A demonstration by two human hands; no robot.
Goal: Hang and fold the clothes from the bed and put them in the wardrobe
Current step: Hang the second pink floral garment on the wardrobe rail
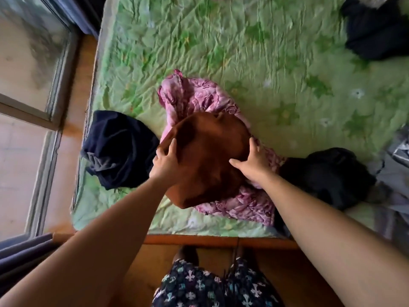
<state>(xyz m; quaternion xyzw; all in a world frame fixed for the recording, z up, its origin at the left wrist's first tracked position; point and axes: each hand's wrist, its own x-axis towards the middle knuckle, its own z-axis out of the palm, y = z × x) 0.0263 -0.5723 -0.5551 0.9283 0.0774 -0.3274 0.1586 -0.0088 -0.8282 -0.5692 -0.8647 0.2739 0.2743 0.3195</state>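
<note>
A folded rust-brown garment (208,156) lies on top of a pink flowered cloth (194,96) near the front edge of the bed (243,52). My left hand (166,161) holds the brown garment's left edge, thumb on top and fingers under the fold. My right hand (252,160) rests on its right side, fingers spread and fairly straight, thumb pointing left across the fabric. Both forearms reach in from the bottom of the view.
A dark navy garment (117,149) lies crumpled at the bed's left edge. A black garment (327,173) sits to the right, another dark pile (374,29) at the far right corner. Grey clothing (396,173) shows at the right. A window (28,74) stands left.
</note>
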